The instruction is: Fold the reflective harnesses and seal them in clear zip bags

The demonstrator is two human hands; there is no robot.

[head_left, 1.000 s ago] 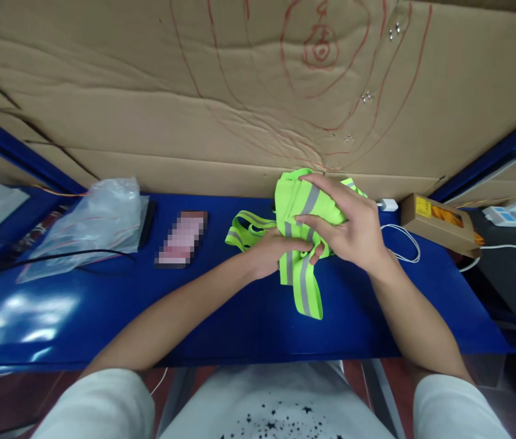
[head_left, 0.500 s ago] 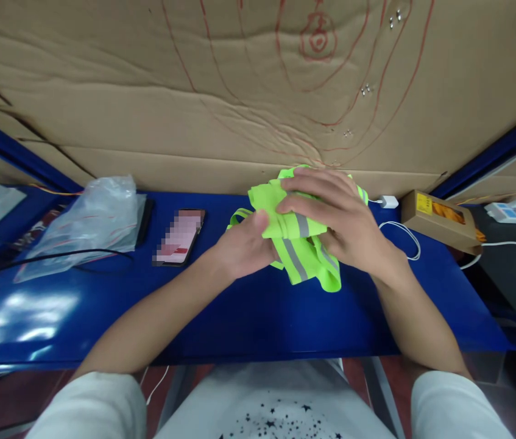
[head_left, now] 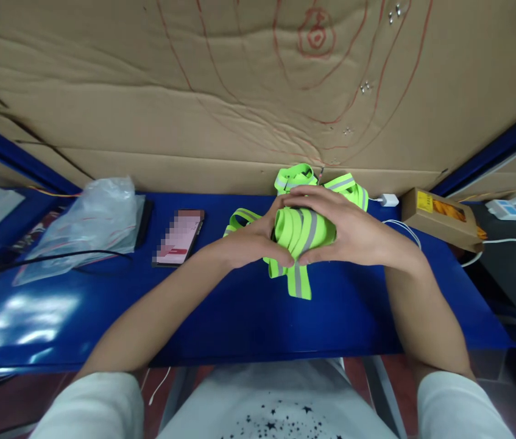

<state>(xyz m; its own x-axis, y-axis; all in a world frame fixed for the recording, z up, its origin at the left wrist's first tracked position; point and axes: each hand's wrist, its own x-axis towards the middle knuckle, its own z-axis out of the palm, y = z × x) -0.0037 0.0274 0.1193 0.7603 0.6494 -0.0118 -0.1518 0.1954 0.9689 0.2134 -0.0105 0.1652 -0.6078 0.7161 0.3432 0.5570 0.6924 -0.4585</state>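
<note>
A bundle of neon yellow-green reflective strap [head_left: 306,231] with a grey stripe is rolled up between my two hands, just above the blue table. My left hand [head_left: 258,241] wraps its left side, thumb along the front. From the right, my right hand [head_left: 349,225] closes round the same bundle, its fingers over the top and thumb at the lower front. A loose end [head_left: 298,281] hangs below the bundle. More of the same strap [head_left: 296,177] lies in loops behind my hands, and another loop [head_left: 242,216] shows beside my left wrist.
A phone [head_left: 179,238] lies on the blue table [head_left: 248,323], left of my hands. Further left are a clear plastic bag [head_left: 97,222] and a black cable. At the right stand a white charger [head_left: 389,200] with its cable and a cardboard box [head_left: 440,219]. A cardboard panel [head_left: 239,122] rises behind.
The flat-folded strap has become a rounder roll gripped by both hands. My right hand has moved from on top of it to its right side, uncovering strap loops behind.
</note>
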